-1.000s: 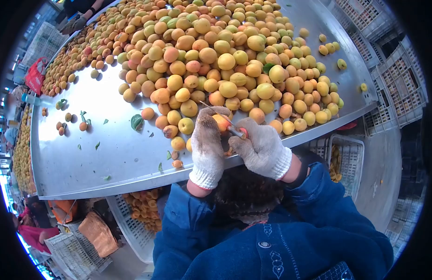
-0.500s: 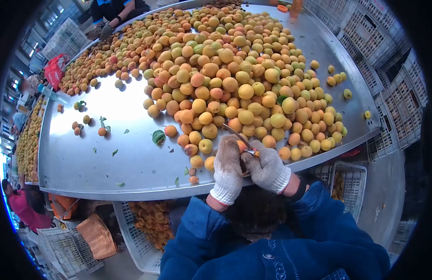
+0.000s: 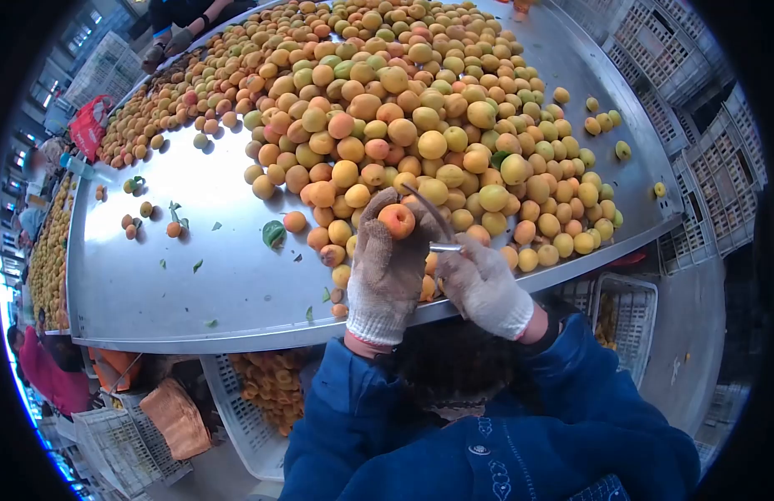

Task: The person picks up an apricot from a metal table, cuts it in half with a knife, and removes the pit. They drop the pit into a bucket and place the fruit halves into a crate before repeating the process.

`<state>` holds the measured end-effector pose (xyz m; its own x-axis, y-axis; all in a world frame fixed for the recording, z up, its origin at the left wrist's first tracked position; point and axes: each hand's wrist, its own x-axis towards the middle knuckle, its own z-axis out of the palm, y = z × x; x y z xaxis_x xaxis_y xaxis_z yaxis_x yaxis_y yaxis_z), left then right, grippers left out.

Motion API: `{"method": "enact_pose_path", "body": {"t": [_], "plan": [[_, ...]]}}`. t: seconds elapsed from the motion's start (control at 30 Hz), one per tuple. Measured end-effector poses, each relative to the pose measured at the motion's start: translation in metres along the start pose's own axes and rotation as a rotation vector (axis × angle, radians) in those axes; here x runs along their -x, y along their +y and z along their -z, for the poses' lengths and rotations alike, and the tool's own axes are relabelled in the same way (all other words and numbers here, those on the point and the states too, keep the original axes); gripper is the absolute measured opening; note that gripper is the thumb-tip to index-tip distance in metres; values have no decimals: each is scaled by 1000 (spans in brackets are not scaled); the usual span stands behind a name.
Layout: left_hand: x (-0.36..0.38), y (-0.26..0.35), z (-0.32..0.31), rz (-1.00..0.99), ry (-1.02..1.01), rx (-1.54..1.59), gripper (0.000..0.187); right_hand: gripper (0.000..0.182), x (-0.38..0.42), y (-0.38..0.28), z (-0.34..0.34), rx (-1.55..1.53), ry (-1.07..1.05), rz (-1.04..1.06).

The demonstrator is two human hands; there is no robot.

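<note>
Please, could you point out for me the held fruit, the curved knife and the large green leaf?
Held fruit (image 3: 396, 222): head view, middle of its visible side.
Curved knife (image 3: 444, 247): head view, shiny metal part below the blade.
Large green leaf (image 3: 273, 235): head view, middle of its surface.

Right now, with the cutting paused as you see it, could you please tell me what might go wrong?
The knife in the right hand has its curved blade beside the left hand's fingers, so a slip might cut the glove. The held fruit sits high at the fingertips and could roll free.
</note>
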<state>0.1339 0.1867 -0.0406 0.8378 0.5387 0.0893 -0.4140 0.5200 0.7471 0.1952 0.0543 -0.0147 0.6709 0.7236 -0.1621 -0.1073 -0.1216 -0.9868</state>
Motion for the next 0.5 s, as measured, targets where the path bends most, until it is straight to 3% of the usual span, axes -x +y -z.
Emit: {"method": "enact_pose_path", "body": {"t": [0.03, 0.1, 0.2, 0.5], "plan": [[-1, -1, 0, 4, -1, 0, 51, 23, 0, 0, -2, -1, 3, -2], [-3, -2, -2, 90, -15, 326, 52, 24, 0, -3, -6, 150, -4, 54], [-3, 2, -6, 109, 6, 350, 52, 19, -2, -2, -5, 258, -25, 44], [1, 8, -18, 15, 22, 80, 49, 22, 1, -12, -13, 128, -30, -40]]}}
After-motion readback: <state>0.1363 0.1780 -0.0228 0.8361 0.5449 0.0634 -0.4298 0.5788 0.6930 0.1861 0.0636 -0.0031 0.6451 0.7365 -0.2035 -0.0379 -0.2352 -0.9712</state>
